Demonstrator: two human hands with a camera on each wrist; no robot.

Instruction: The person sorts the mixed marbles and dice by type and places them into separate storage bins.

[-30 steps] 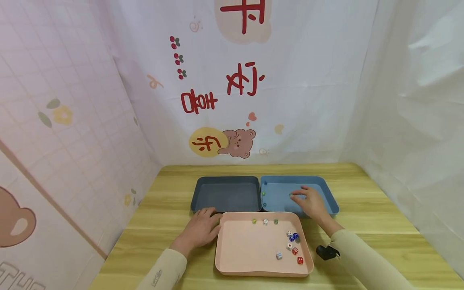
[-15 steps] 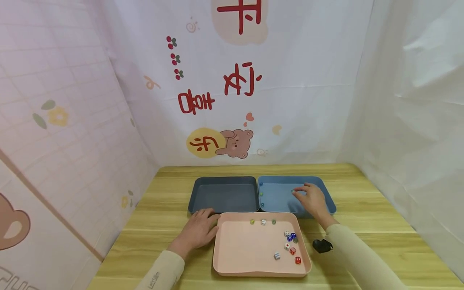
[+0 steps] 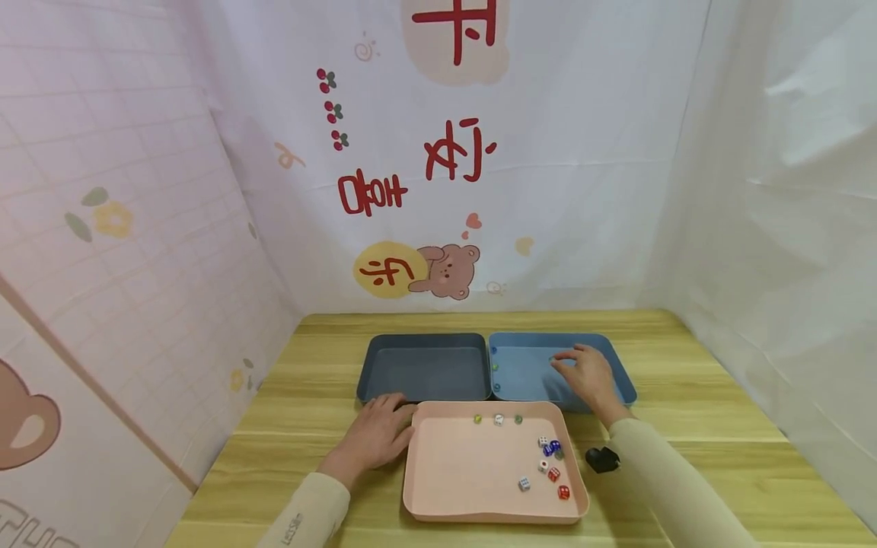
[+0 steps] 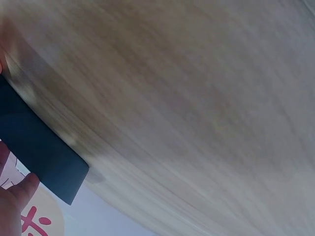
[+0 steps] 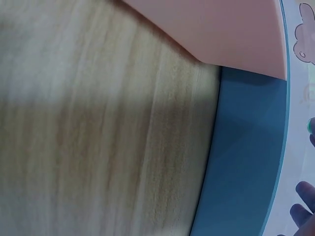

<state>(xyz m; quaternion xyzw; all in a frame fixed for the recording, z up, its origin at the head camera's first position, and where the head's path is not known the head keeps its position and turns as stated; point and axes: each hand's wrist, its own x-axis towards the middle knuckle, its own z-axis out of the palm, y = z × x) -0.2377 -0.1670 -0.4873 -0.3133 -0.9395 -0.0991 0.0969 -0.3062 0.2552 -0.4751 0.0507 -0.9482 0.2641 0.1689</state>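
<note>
My right hand is over the blue tray, pinching a small green marble between thumb and forefinger. Inside that tray, along its left wall, lie a blue marble, a green marble and a teal marble. My left hand rests between the dark grey-blue tray and the pink tray, fingers relaxed at their edges. The pink tray holds a yellow marble, a pale green marble, a white die and several other dice.
Red dice, blue dice and more white dice gather on the pink tray's right side, with a greyish marble there. A black object hangs by the right sleeve. White printed cloth encloses the wooden table.
My right hand has shifted slightly farther back over the blue tray, still pinching the marble. The blue marble has crept slightly toward the left wall. My left hand stays in place.
</note>
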